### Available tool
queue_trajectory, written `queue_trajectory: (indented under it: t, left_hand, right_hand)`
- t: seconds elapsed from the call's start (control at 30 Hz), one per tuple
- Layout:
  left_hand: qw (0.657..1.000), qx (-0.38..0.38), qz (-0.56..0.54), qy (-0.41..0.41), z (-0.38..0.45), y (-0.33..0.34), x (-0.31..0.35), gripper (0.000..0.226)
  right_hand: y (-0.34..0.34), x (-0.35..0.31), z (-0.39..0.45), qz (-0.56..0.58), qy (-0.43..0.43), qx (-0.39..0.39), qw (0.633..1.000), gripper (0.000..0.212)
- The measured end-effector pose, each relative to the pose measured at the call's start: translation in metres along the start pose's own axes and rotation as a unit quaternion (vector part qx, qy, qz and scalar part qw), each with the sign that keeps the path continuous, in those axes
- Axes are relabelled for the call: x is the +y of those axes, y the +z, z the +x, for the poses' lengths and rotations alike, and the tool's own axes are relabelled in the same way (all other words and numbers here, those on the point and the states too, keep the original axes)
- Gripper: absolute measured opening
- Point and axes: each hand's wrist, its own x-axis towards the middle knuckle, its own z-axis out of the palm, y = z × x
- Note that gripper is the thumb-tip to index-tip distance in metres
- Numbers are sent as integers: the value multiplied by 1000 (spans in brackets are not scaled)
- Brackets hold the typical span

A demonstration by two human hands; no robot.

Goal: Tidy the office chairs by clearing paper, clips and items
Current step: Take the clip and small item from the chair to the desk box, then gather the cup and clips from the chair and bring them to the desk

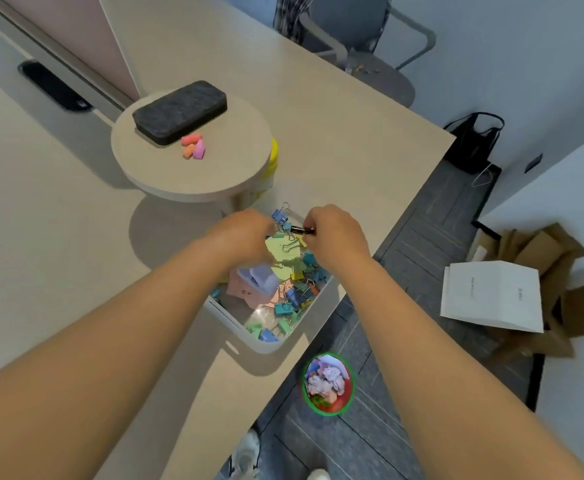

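Note:
A white tray (264,344) at the table's near edge holds several coloured binder clips (288,306) and pastel sticky notes (249,292). Both hands hover over its far end. My left hand (242,233) has its fingers curled down among blue clips and a yellow-green note (280,249); what it grips is hidden. My right hand (335,230) pinches a small black clip-like item (302,230) just above the tray. An office chair (370,64) stands at the far side with small bits on its seat.
A round beige stand (193,181) carries a dark eraser block (179,110) and pink and orange erasers (193,147). On the floor sit a green-rimmed bin of crumpled paper (328,384), a white bag (491,299), cardboard (543,251) and a black bag (474,140).

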Motion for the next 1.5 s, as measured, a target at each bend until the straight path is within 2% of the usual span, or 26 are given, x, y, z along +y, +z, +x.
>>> queue_trajectory:
  t: [0.07,0.13,0.3,0.47,0.77,1.03,1.17,1.33,1.5]
  left_hand:
    - [997,72,-42,-5,-3,-9,-3,44]
    - [990,113,-84,-10,-6,-13,-4,37]
    - [990,97,-103,12,-11,-15,16,35]
    - [989,102,-99,35,-6,-17,60,34]
    - [986,128,-75,76,50,-23,200,33]
    - [987,138,-73,49,137,-13,341,29]
    - [987,133,-68,52,178,-15,400,30]
    - [987,146,-52,43,236,-31,437,32]
    - [988,147,-44,19,317,-58,446,33]
  right_hand:
    - [3,-5,8,-6,-7,-11,1000,30]
    - [4,-8,12,-5,-13,-18,1000,34]
    - [-10,-1,10,14,-18,2,1000,34]
    - [-44,39,-1,24,-6,44,999,32]
    - [-114,188,-15,29,38,86,995,30]
    - [-168,359,3,25,63,89,994,26]
    - [-189,425,22,40,76,94,992,27]
    - [-205,475,66,55,75,90,992,28]
    - [-227,510,147,54,57,94,992,26]
